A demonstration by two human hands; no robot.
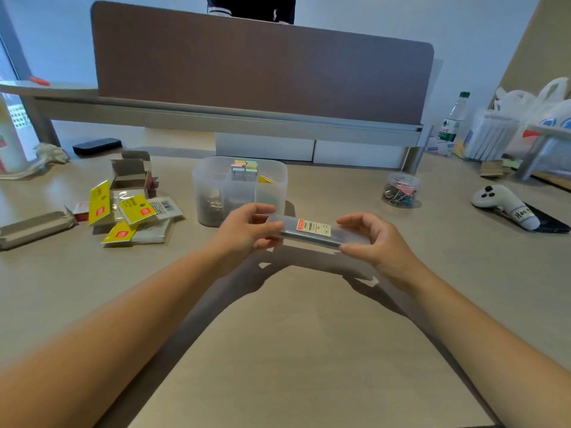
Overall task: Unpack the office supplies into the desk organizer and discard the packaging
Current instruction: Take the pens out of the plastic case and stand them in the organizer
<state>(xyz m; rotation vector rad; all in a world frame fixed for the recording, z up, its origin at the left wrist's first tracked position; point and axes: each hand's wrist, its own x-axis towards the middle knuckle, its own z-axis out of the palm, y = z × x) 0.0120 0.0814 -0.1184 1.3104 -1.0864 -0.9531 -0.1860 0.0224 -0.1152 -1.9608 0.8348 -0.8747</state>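
Both your hands pinch the clear pen case (318, 231) by its ends, left hand (244, 230) and right hand (375, 239), just before the desk organizer (239, 188).

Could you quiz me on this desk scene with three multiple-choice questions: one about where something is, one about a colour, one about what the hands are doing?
1. Where is the small clear round jar of binder clips?
A. right of the translucent plastic desk organizer
B. inside it
C. left of it

2. What colour are the flat opened packaging cards?
A. blue
B. yellow
C. green

3. How is the long clear plastic case with a red-and-white label held?
A. left hand alone
B. lying untouched
C. both hands, right hand too

Key: 1 A, jar stands apart on the right; 2 B, yellow fronts; 3 C, each hand grips one end.
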